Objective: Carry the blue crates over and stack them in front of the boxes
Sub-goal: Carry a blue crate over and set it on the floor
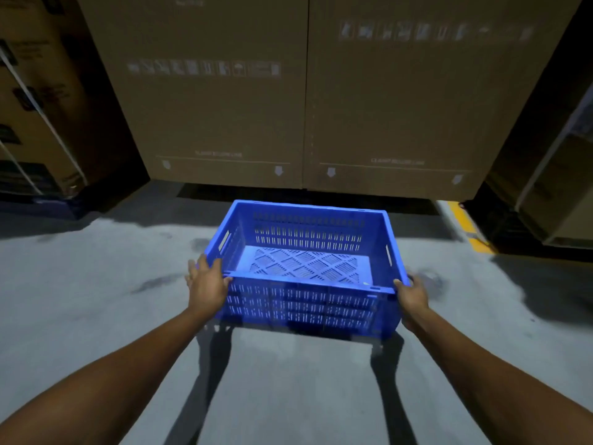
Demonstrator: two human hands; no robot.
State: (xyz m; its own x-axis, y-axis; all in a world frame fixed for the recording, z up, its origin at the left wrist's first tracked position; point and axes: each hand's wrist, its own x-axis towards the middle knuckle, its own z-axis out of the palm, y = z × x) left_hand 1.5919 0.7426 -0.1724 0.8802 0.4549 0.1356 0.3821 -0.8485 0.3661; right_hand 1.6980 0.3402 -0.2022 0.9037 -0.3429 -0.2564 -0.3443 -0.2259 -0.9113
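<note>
Left hand [205,281] and right hand [412,295] are gripping the blue crate [305,268] by its near corners, seemingly hovering before the boxes [305,107]; its unsupported far edge is risking dipping

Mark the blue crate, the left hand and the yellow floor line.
blue crate [301,305]: head view, near side wall.
left hand [207,282]: head view, back of hand.
yellow floor line [462,220]: head view, upper stretch.

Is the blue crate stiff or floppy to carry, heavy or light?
Probably stiff: the blue crate shows no sag though the left hand and right hand grip only its near corners. Likely light for its size: it is empty and its walls are slotted.
</note>
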